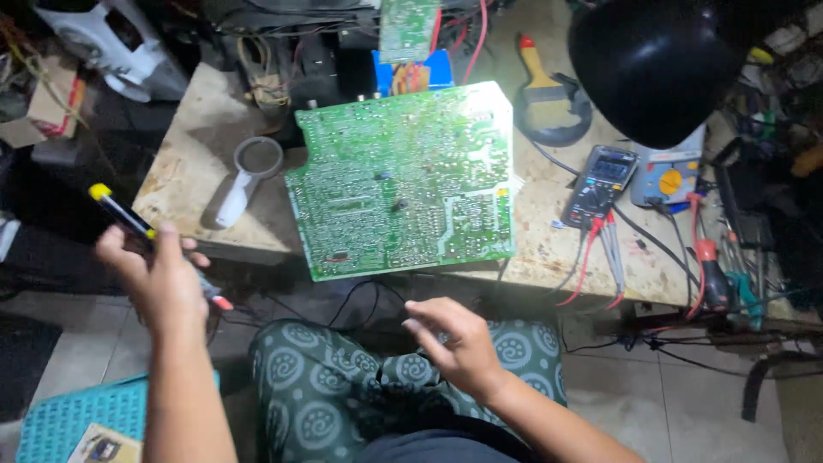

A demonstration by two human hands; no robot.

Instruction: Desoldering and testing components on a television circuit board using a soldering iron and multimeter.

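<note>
left hand (163, 279) grip on screwdriver (129, 219) — circuit board (403, 180) apart

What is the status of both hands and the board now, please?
Left hand gripping black-and-yellow tool, off the table edge. Right hand empty, fingers loose, over lap. Green circuit board flat on workbench, untouched.

The left hand (163, 279) hides the middle of the yellow-capped tool (129, 219); the black lamp shade (656, 64) is cut off above.

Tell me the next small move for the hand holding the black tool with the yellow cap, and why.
Probably bring the left hand and its black tool with the yellow cap over to the large green circuit board: the tool is held off the bench edge, away from the board, while the right hand hovers empty below it.
</note>
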